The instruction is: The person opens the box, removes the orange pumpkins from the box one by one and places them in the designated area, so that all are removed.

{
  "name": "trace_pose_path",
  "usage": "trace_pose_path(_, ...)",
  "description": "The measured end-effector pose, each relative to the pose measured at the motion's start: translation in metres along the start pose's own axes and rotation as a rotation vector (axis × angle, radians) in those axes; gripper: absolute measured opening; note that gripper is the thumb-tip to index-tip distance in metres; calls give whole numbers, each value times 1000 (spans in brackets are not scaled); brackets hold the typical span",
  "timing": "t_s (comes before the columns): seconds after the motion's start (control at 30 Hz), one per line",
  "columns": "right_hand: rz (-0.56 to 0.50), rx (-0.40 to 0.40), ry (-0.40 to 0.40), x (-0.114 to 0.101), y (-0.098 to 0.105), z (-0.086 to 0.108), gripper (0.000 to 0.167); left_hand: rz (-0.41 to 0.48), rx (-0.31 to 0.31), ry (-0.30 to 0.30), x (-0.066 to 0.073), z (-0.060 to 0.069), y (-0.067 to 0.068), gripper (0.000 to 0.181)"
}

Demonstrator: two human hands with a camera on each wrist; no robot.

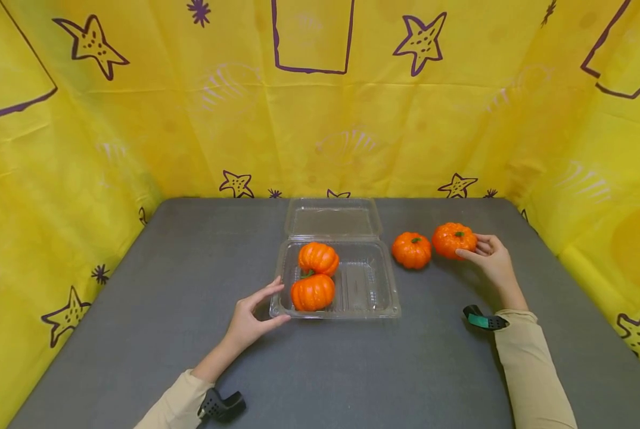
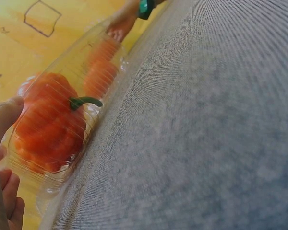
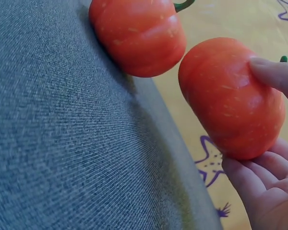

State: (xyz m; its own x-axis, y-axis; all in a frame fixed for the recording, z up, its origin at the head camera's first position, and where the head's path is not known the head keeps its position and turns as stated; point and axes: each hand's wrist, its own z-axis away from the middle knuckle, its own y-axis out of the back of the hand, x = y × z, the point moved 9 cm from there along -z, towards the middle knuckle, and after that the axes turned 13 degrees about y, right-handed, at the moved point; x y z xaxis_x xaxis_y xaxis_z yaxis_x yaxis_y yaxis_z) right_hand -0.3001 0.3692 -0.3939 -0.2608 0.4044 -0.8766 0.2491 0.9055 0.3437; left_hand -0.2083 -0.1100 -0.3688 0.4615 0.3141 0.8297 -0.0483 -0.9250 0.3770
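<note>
A clear plastic container [image 1: 366, 313] lies with its lid [image 1: 334, 219] folded back; two orange pumpkins [image 1: 318, 258] [image 1: 313, 292] fill its left side. My left hand [image 1: 247, 319] touches the container's left edge, thumb at the front corner and fingers spread along the side. To the right of the container, one pumpkin [image 1: 412, 250] rests on the table. Beside it my right hand [image 1: 488, 265] holds another pumpkin [image 1: 454, 240], thumb on the near side and fingers beneath and behind. In the right wrist view this pumpkin [image 3: 230, 100] is raised off the table, between thumb and fingers.
The grey table [image 1: 164, 268] is backed and flanked by yellow cloth [image 1: 320, 107] with drawn stars. Black straps are on both wrists, the right one [image 1: 483, 320] with a green part.
</note>
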Motion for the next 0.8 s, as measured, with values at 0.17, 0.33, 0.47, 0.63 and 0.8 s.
trace_pose_path(0.17, 42, -34, -31, 4, -2, 2, 41, -7, 7, -16, 2, 0, 1, 53)
trace_pose_path(0.33, 61, -83, -64, 9, -5, 4, 58, -14, 10, -25, 2, 0, 0, 53)
trace_pose_path(0.47, 61, -105, -63, 12, -7, 5, 59, -14, 8, -9, 0, -1, 0, 53)
trace_pose_path(0.63, 40, -124, -66, 17, -8, 6, 61, -21, 10, -9, 1, 0, 0, 53)
trace_pose_path(0.8, 29, -119, -68, 21, -7, 6, 52, -12, 2, 16, 0, 0, 0, 53)
